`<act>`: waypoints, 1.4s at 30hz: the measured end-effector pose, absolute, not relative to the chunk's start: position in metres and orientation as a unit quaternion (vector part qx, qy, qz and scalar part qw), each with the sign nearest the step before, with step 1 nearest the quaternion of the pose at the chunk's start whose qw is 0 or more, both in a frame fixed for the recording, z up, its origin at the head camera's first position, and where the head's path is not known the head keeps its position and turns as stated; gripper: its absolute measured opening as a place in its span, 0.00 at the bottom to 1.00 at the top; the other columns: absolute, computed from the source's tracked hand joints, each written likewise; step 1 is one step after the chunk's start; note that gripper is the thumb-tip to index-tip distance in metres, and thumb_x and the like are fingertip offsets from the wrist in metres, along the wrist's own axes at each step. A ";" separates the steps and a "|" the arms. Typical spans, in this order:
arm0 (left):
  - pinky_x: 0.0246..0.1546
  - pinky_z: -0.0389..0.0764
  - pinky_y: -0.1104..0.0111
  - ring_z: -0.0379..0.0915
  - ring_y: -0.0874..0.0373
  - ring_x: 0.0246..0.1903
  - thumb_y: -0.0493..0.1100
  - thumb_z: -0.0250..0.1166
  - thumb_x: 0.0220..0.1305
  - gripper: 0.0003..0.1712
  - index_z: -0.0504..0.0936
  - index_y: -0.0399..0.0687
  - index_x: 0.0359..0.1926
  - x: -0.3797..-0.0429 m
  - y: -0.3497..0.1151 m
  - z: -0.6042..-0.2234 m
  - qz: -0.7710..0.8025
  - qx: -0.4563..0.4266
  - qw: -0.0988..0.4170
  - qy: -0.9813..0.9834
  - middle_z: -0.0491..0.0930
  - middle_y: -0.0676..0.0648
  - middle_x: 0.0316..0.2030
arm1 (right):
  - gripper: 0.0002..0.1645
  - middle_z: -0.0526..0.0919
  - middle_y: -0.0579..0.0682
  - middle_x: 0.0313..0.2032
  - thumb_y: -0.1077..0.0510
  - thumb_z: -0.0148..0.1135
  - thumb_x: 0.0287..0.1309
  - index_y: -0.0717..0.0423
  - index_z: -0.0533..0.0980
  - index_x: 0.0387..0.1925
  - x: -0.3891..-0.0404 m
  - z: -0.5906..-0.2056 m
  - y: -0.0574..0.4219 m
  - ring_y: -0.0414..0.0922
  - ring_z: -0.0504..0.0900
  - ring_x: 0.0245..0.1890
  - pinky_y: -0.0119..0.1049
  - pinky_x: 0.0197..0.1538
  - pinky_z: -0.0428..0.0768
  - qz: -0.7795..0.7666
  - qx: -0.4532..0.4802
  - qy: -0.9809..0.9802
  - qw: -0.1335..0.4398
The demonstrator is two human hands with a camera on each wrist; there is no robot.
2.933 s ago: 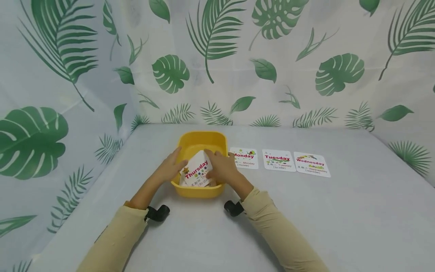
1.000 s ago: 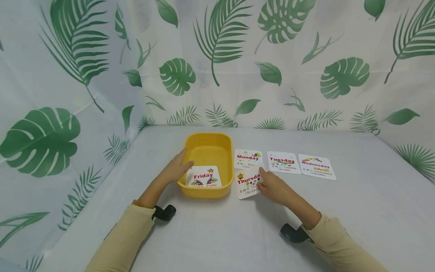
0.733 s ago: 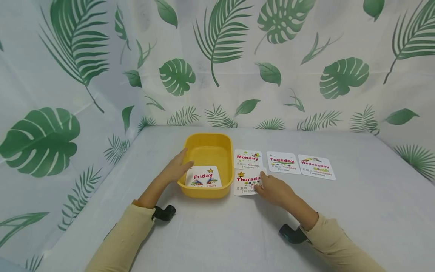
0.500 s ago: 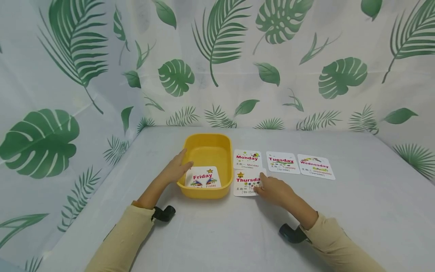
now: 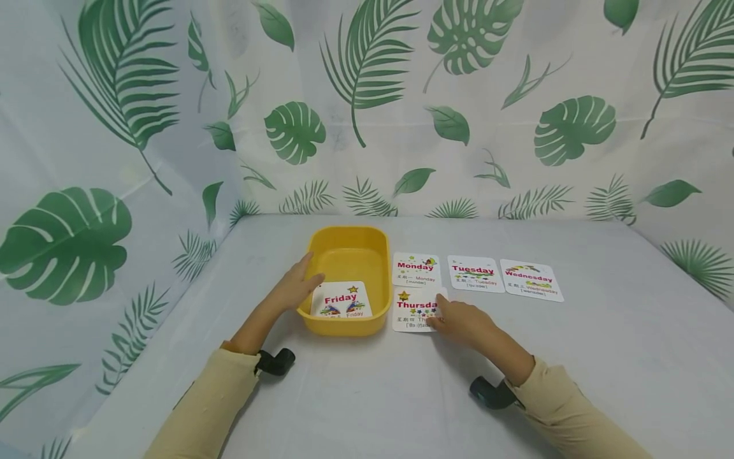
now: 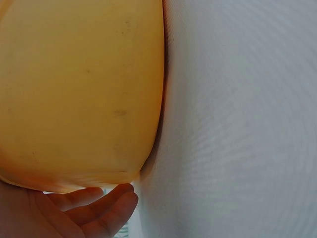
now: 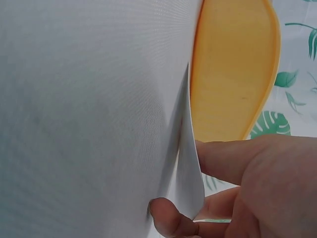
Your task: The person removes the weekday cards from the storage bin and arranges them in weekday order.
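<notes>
Yellow tub (image 5: 347, 255) sits at the table's centre; the left hand (image 5: 294, 290) lies flat-fingered on its nine o'clock rim, steadying it over the Friday card (image 5: 341, 300). At three o'clock, the right hand (image 5: 462, 320) pinches the Thursday card (image 5: 414, 308), below the Monday card (image 5: 417, 269).

Left wrist view: relaxed fingers (image 6: 94, 213) under the tub wall; contents hidden.

Right wrist view: thumb and finger (image 7: 223, 158) nip the card's lifted corner; print unseen.

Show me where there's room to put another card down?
Bare cloth lies below the Tuesday card and Wednesday card, just right of the Thursday card that the right hand pinches. It is crowded around the yellow tub and Monday card.
</notes>
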State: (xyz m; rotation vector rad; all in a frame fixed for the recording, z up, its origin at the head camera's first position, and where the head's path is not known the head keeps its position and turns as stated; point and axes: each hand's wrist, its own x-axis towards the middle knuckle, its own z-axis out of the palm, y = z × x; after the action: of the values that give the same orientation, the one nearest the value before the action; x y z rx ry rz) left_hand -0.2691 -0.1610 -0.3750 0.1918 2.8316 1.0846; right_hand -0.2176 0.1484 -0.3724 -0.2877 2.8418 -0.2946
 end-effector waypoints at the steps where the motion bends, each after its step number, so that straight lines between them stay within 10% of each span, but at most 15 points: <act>1: 0.66 0.49 0.48 0.42 0.40 0.68 0.50 0.46 0.67 0.39 0.40 0.40 0.70 -0.269 -0.161 -0.375 0.358 0.062 0.052 0.930 0.46 0.33 0.69 | 0.39 0.72 0.67 0.55 0.48 0.51 0.62 0.70 0.56 0.64 -0.218 -0.373 0.148 0.50 0.73 0.38 0.45 0.39 0.74 -0.102 -0.099 0.981 0.135; 42: 0.66 0.50 0.49 0.44 0.39 0.68 0.50 0.47 0.67 0.39 0.41 0.40 0.71 -0.270 -0.160 -0.376 0.355 0.059 0.047 0.932 0.47 0.33 0.69 | 0.35 0.78 0.60 0.47 0.44 0.57 0.57 0.60 0.64 0.61 -0.216 -0.379 0.151 0.49 0.75 0.38 0.48 0.41 0.76 -0.075 -0.118 0.983 0.121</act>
State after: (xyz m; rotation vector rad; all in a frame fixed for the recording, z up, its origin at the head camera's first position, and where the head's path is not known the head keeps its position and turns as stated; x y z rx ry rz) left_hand -0.2700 -0.1603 -0.3760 0.1789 2.8418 1.0840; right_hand -0.2165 0.1507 -0.3788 -0.3439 2.8700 -0.2204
